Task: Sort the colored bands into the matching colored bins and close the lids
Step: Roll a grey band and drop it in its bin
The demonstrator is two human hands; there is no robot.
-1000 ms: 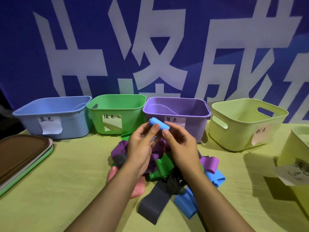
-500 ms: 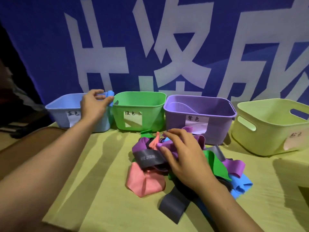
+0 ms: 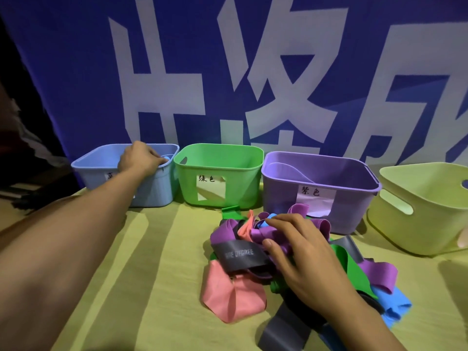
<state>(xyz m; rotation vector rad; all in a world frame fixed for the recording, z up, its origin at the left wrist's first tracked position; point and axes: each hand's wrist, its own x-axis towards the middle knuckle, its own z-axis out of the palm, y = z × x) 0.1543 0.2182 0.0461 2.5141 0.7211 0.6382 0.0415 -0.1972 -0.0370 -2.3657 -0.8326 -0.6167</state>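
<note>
My left hand [image 3: 141, 158] reaches over the rim of the light blue bin [image 3: 157, 191], fingers curled on a rolled blue band [image 3: 166, 157] just inside it. Beside it stand the green bin [image 3: 240, 193], the purple bin [image 3: 278, 198] with a purple band [image 3: 288, 168] inside, and a yellow-green bin [image 3: 417, 224]. All bins are without lids. My right hand [image 3: 304, 259] rests on the tangled pile of bands in front of the purple bin: pink [image 3: 233, 297], grey with lettering [image 3: 240, 254], purple [image 3: 379, 274], green [image 3: 354, 267], blue [image 3: 390, 305].
The bins stand in a row on a yellow-green tablecloth [image 3: 152, 287] against a blue banner with large white characters [image 3: 278, 72]. A dark grey band [image 3: 283, 333] trails from the pile toward the front edge. Dark clutter lies off the table's left side.
My left hand carried the rolled blue band from above the pile leftward and has dipped into the blue bin. My right hand dropped onto the pile. The view shifted left.
</note>
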